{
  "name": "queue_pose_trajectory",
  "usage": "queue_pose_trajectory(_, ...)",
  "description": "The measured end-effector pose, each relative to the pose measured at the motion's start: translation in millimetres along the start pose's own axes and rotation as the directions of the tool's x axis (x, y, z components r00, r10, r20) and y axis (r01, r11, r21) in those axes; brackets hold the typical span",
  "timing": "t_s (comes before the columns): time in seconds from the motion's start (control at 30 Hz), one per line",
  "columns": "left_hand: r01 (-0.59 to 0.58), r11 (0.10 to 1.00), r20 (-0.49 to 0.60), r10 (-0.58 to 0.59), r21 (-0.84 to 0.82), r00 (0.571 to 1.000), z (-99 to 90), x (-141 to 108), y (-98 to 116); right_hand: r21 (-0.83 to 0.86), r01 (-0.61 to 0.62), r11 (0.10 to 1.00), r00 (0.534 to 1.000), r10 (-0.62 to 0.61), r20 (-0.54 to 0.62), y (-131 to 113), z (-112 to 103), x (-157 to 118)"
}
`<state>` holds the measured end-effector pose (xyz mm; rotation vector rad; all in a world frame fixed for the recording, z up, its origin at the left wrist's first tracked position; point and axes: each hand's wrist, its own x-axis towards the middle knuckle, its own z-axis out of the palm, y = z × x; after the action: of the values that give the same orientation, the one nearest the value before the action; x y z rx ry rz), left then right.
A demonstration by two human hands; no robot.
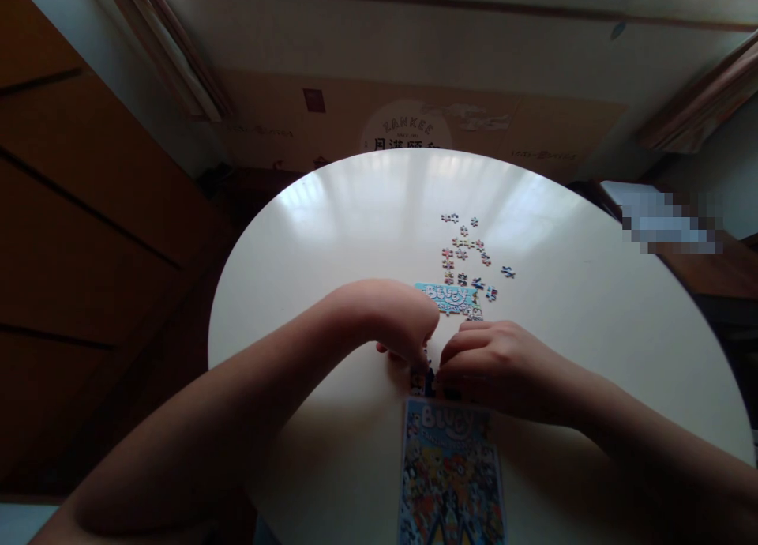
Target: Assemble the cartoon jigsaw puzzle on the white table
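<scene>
My left hand bends down at the wrist, its fingers curled and pinched on a small jigsaw puzzle piece just above the picture sheet. Facing it from the right, my right hand has its fingers pressed together on a dark puzzle piece; the fingertips partly hide it. Beyond the hands lies a joined puzzle section with a light blue "Bluey" title strip. Part of this section is hidden behind my hands. The colourful Bluey picture lies flat nearest to me, its top edge touching or close to the pieces.
Several loose puzzle pieces are scattered beyond the joined section, with one off to the right. All of it rests on a white round-edged table. Past its far edge stands a printed cardboard panel; a wooden cabinet is at left.
</scene>
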<state>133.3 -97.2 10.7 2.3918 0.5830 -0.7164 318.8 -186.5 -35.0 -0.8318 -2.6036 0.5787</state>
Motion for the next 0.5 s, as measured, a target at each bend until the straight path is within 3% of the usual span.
queue_pose_trajectory(0.3,0.002,1.000,-0.058,-0.001,0.016,0.998,3.8,0.4,3.0,-0.027,-0.020,0.999,1.000,0.021,0.012,1.8,-0.4,-1.2)
queue_pose_trajectory(0.5,0.049,0.997,-0.018,-0.048,0.057,0.999,-1.6,-0.8,8.8,-0.037,-0.027,0.999,0.998,0.029,0.051,2.0,-8.0,-4.8)
